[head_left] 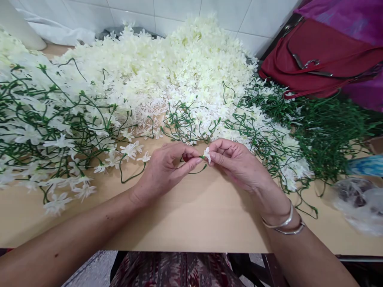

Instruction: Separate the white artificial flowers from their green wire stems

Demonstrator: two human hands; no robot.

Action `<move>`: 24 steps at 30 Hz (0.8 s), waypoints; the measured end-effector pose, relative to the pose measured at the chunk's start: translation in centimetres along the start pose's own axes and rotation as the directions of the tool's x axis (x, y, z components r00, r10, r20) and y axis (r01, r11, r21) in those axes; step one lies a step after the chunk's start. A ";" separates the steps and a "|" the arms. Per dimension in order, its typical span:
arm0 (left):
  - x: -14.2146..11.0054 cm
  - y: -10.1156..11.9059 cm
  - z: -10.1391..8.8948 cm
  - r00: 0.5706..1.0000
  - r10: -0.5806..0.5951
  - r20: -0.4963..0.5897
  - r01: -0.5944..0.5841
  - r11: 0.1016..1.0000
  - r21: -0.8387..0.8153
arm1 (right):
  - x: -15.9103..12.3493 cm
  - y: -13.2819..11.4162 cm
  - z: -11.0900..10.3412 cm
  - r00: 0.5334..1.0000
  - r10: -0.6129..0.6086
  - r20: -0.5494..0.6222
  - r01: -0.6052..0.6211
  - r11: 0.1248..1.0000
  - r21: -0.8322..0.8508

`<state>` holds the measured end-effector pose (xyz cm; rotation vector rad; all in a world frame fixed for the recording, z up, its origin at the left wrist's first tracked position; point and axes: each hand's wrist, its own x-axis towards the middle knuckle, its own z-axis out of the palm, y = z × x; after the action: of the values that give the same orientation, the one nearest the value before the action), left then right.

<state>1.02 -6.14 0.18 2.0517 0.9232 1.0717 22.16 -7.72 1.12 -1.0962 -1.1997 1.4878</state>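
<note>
My left hand [176, 161] pinches a thin green plastic stem [200, 171] near its tip, above the table's middle. Facing it, my right hand [231, 159] has thumb and forefinger closed on a small white artificial flower [207, 154]. The flower meets the green tip between the two hands, and the stem curves down below the fingers. How far the stem goes into the flower is too small to tell. Just beyond my hands lie green stems [182, 121] and a large heap of loose white flower heads [191, 67].
Flowers on green stems [60, 131] cover the table's left side. Bare green stems [326, 127] are piled at the right, below a red bag [323, 56]. A clear plastic bag [359, 203] sits near the right edge. Behind the wooden table [191, 223] stands a tiled wall [179, 10].
</note>
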 end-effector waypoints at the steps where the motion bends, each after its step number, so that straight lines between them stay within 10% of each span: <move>1: 0.0 0.0 0.0 1.000 -0.010 -0.006 0.010 1.000 -0.001 | 0.0 0.0 0.0 1.000 -0.007 -0.007 0.007 1.000 -0.002; 24: -0.7 -0.9 0.5 0.995 -0.102 0.012 0.102 0.994 -0.030 | -0.2 0.3 0.8 0.997 -0.045 0.063 0.055 0.983 -0.175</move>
<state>0.89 -6.31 -0.98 1.9615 0.9892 1.0144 21.39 -8.07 0.99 -1.1368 -1.4121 1.4048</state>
